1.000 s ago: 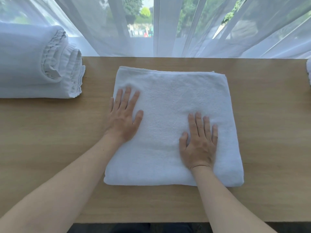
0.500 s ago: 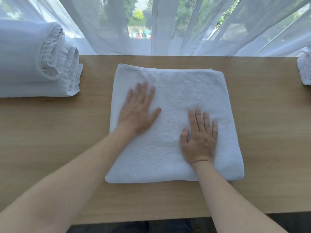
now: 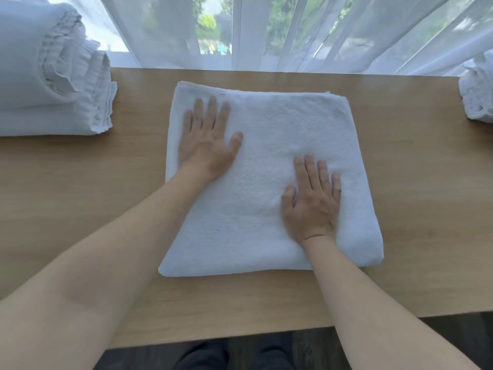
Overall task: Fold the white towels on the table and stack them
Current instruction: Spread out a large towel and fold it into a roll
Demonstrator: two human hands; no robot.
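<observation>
Both my left hand [image 3: 206, 145] and right hand [image 3: 312, 201] lie flat, fingers straight, on the folded white terry towel [image 3: 269, 166] at mid-frame on the wooden counter [image 3: 416, 198]. I should smooth outward with even pressure. Its slightly longer axis runs near-to-far, edges roughly square to the counter.

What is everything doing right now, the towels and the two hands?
Middle towel: folded, lying flat on the table.
Left hand: open, pressing flat on it.
Right hand: open, pressing flat on it.
Left pile: folded towels, stacked.
Right-edge towel: crumpled, unfolded.
</observation>
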